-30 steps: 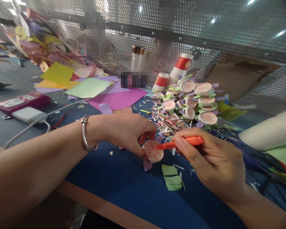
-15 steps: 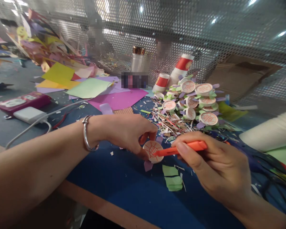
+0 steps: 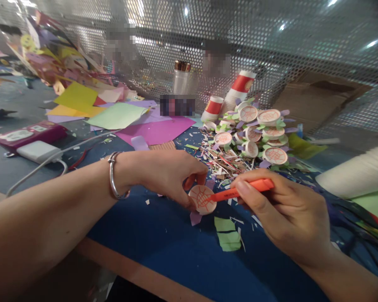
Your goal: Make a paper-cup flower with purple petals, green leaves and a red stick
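Between the fingers and thumb of my left hand (image 3: 173, 174) is a small round paper disc (image 3: 202, 200), like a cut-off cup bottom. Orange lines form a grid with rays on its face, and purple paper tabs (image 3: 195, 218) stick out from its edge. My right hand (image 3: 286, 214) grips an orange marker (image 3: 239, 191), its tip at the right part of the disc's face. Pale green paper pieces (image 3: 227, 234) lie on the blue table just below the disc.
Several similar decorated discs (image 3: 275, 155) are piled at the back right, beside paper scraps (image 3: 225, 165). Red-and-white paper cups (image 3: 213, 108) stand behind them. Coloured sheets (image 3: 118, 116), a white charger (image 3: 39, 151) and its cable lie left. Stacked white cups (image 3: 359, 172) are at far right.
The marker's tip has shifted slightly up and right across the disc, with more orange lines now visible there. My left hand keeps the disc in nearly the same place.
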`<state>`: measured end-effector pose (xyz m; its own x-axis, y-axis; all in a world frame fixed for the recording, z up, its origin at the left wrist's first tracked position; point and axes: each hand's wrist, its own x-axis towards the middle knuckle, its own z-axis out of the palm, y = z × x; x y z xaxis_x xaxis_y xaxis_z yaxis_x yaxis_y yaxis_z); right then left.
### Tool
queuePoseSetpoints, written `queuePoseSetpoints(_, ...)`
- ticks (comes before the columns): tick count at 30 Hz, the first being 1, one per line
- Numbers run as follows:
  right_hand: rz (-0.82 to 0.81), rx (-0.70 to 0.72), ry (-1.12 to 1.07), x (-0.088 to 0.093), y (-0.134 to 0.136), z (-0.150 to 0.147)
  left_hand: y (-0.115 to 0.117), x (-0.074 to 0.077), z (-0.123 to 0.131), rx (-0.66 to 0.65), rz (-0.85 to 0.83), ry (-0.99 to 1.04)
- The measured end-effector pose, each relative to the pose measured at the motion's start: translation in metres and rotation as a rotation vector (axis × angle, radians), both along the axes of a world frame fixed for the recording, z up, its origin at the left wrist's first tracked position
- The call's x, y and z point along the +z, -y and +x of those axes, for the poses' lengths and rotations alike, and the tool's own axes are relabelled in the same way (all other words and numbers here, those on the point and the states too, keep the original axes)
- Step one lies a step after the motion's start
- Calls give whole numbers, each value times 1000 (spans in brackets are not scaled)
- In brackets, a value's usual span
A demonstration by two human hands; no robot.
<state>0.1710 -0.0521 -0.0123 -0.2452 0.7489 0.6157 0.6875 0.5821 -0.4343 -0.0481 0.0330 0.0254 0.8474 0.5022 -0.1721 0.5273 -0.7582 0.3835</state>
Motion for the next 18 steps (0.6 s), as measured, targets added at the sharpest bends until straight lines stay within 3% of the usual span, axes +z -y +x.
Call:
queuePoseSetpoints(10, 44, -65, -39, 0, 1, -1, -1, -1, -2, -7, -11, 25)
queuePoseSetpoints(18, 88, -34, 36, 1, 1, 0, -2, -2, -2, -4, -1, 17)
